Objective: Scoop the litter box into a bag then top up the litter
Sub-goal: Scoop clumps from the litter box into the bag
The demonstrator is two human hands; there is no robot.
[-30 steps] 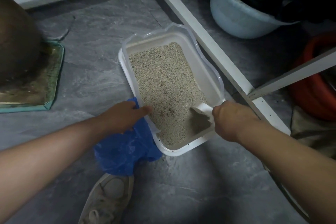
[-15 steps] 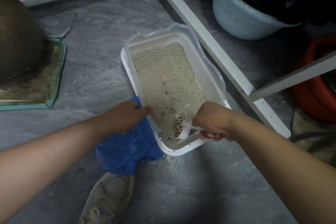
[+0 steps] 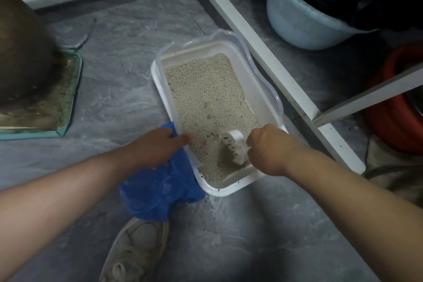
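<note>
A worn shoe (image 3: 135,252) is resting on the grey floor (image 3: 263,236) at the near edge. Just beyond it, a blue bag (image 3: 158,192) is lying crumpled against the near left wall of the litter box (image 3: 261,101). The left hand (image 3: 158,149) is gripping the bag's upper edge, with the index finger extending over the box rim; what is inside the bag cannot be made out. The right hand (image 3: 267,149) is clenching the handle of a white slotted scoop (image 3: 233,146), hiding the handle. The scoop is sitting tilted in the litter (image 3: 206,96) at the near end, beside a hollow. The box is holding beige granules with a few darker clumps. Beyond a white frame (image 3: 258,48), a pale blue basin (image 3: 295,23) is holding dark items too dim to identify, and a red tub (image 3: 389,107) is cut off at the right edge.
</note>
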